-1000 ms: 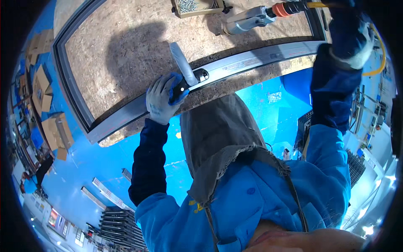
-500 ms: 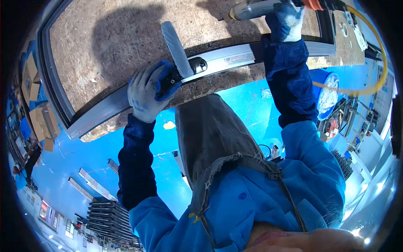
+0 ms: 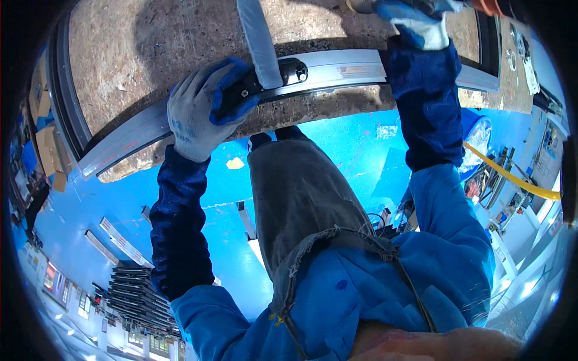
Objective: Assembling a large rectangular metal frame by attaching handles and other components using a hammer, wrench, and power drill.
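My gloved left hand (image 3: 195, 114) is closed around one end of a window handle's black base (image 3: 295, 71), pressing it against the grey metal frame (image 3: 355, 63). The handle's lever (image 3: 259, 45), wrapped in pale film, points away from me across the bench. At the far right, my gloved right hand (image 3: 421, 27) grips a power tool, cut off by the upper edge of the view. Its orange-red part (image 3: 489, 6) shows to the right of the hand, and part of its grey body (image 3: 360, 5) to the left. The tool's tip and any contact are hidden.
The frame lies along the near edge of a worn wooden bench (image 3: 120, 66). A yellow hose (image 3: 512, 174) hangs at the right, by a blue bin (image 3: 478, 141). Cardboard boxes (image 3: 48, 150) are at the left, with stacked dark profiles (image 3: 141, 295) behind me.
The tool and my right hand have moved farther away, partly out of view. The yellow hose hangs differently. My left hand stays on the handle base while the view has shifted slightly.
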